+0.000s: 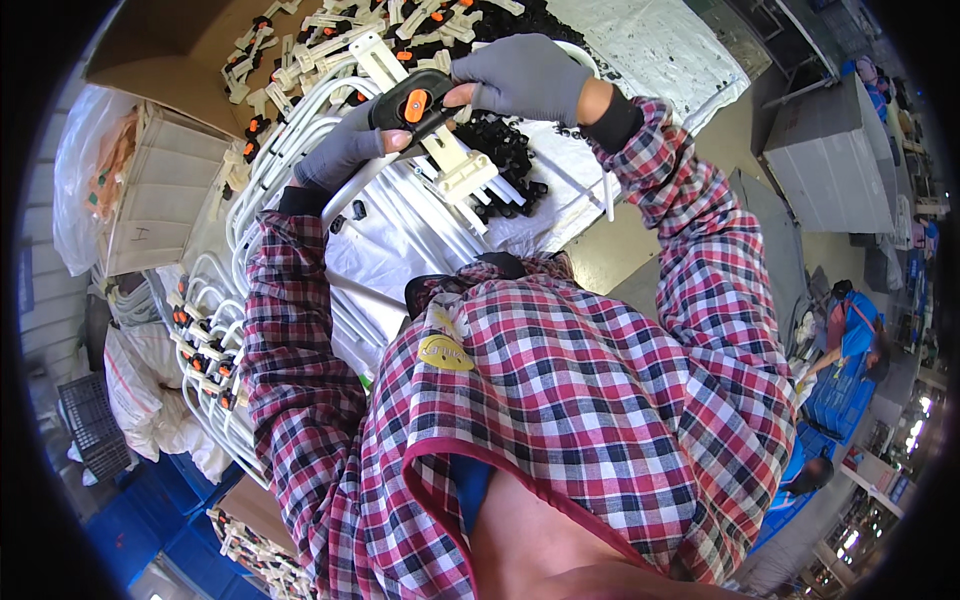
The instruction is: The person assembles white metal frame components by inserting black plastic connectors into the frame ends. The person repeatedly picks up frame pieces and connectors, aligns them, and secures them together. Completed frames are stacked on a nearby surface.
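Observation:
Both my hands wear grey gloves with bare fingertips. My left hand [350, 148] is closed on the left end of a black plastic clamp [436, 84] with an orange knob [414, 106], the thumb lying along its lower edge. My right hand [525, 78] pinches the clamp's right end between thumb and fingers. A cream plastic bar [462, 165] crosses beneath the clamp and sticks out above and below it. White bent tubes [400, 215] lie stacked under my hands. One white tube passes close to my left hand; whether I grip it too is hidden.
Cream pieces with black and orange parts [330, 35] are heaped at the far side, next to a cardboard box [170, 60]. Small black parts [505, 150] lie on white sheeting [660, 60]. Assembled tube frames [205, 345] stand at left. Other people [855, 325] work at far right.

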{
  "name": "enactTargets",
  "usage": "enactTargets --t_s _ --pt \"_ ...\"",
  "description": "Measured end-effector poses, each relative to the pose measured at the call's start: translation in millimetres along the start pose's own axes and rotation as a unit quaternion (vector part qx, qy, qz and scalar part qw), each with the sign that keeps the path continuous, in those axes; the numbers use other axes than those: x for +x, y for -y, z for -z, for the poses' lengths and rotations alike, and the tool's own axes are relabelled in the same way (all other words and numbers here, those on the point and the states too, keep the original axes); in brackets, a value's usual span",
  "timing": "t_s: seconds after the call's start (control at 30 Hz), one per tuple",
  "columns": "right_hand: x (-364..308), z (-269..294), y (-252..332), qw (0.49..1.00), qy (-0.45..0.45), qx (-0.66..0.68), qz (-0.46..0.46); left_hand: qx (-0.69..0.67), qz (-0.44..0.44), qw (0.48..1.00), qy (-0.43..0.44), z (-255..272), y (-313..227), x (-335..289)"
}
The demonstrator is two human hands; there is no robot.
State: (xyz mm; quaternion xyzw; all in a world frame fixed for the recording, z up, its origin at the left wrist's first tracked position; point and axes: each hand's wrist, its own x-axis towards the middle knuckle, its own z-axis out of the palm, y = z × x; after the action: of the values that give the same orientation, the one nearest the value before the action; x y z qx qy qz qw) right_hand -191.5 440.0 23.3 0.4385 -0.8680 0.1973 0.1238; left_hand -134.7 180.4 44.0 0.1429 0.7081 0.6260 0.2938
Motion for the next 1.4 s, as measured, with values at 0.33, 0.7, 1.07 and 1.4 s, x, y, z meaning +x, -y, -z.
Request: enactTargets --t_s 0.33,0.7,1.07,1.4 --pt "-64 4 -27 0.935 -0.145 0.284 -0.156 -0.014 -0.041 0.998 -0.048 5 9 -41" --pt "-229 -178 -51 0.764 -0.173 0.315 -0.537 0.292 -0.176 0.75 -0.567 -40 51 -169" --pt "16 -190 239 0.785 0.376 0.484 0.085 0.128 -0.278 0.677 -0.669 -56 61 -213" --pt "-29 -224 154 0.83 0.377 0.407 -0.054 0.331 0.34 0.6 -0.644 -63 306 -355"
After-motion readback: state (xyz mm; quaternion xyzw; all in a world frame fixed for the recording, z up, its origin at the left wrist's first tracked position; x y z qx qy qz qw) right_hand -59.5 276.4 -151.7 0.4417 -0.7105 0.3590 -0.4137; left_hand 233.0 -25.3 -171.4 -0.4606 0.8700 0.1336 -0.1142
